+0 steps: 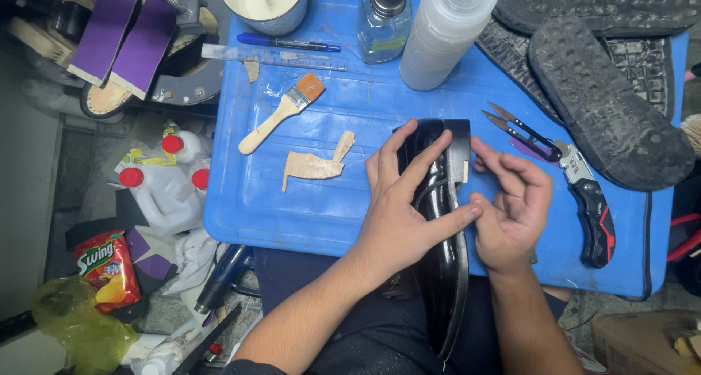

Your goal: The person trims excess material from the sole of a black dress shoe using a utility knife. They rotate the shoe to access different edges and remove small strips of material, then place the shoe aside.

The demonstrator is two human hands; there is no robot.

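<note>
While pinned sole-up on the blue tray (307,200), a glossy black shoe (445,273), left hand (398,214) clamped over it, right hand (511,214) fingers loosely apart.

Person, head view: two bare hands and forearms.
Left hand (398,207) and right hand (511,211) without gloves, rings or watch; forearms unsleeved; dark navy trousers (365,338) over the lap.

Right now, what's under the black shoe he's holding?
The black shoe lies across the blue tray and the lap. The left hand covers its upper; anything beneath the shoe is hidden.
</note>
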